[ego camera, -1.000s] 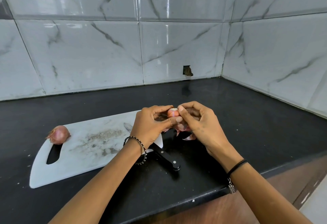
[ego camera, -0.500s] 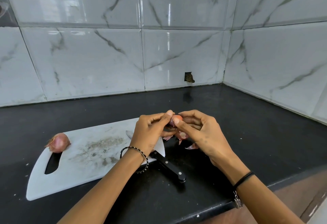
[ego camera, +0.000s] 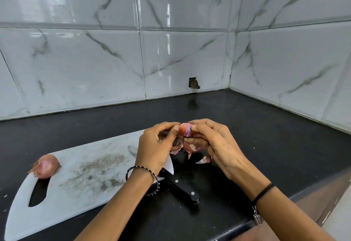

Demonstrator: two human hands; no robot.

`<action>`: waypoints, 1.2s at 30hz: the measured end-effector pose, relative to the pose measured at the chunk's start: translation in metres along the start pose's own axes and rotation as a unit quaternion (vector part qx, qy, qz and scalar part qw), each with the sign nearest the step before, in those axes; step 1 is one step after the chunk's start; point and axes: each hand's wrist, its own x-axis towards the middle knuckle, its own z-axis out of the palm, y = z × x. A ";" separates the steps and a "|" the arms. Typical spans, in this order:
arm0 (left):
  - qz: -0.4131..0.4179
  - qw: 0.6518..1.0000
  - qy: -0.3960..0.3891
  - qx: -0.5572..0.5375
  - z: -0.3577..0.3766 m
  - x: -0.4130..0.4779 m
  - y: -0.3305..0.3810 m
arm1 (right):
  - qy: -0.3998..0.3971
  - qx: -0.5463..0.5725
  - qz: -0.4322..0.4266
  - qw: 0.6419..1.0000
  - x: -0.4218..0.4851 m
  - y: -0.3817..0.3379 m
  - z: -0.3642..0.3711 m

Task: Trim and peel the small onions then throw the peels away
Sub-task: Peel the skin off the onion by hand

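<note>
The left hand point(ego camera: 153, 151) and the right hand point(ego camera: 218, 145) meet fingertip to fingertip above the worktop, both curled in on one small onion point(ego camera: 185, 129). The left thumb and forefinger pinch its near side and the right fingers wrap it from 3 o'clock. Pink peels point(ego camera: 190, 149) hang from the onion under the fingers, and one loose scrap point(ego camera: 204, 159) lies on the counter just below, at 5 o'clock. At 6 o'clock a black-handled knife point(ego camera: 182, 187) lies across the right corner of the white cutting board point(ego camera: 85, 168), its handle out over the black countertop point(ego camera: 266, 136). The board runs away toward 8 o'clock, and a second onion point(ego camera: 45, 166), unpeeled, sits near its far left edge beside the handle slot. From 12 to 3 o'clock a wide stretch of countertop reaches the tiled walls point(ego camera: 95, 69) and their corner. The counter's front edge point(ego camera: 296, 195) passes under the right wrist at 5 o'clock.
</note>
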 end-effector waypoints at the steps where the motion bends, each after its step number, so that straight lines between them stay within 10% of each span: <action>1: 0.001 1.000 -0.003 0.020 0.001 0.000 -0.001 | 0.003 0.013 -0.004 1.000 0.000 0.000 -0.001; 36: -0.039 0.989 -0.142 0.008 0.001 -0.007 0.025 | 0.030 -0.053 -0.096 0.993 -0.002 0.006 -0.010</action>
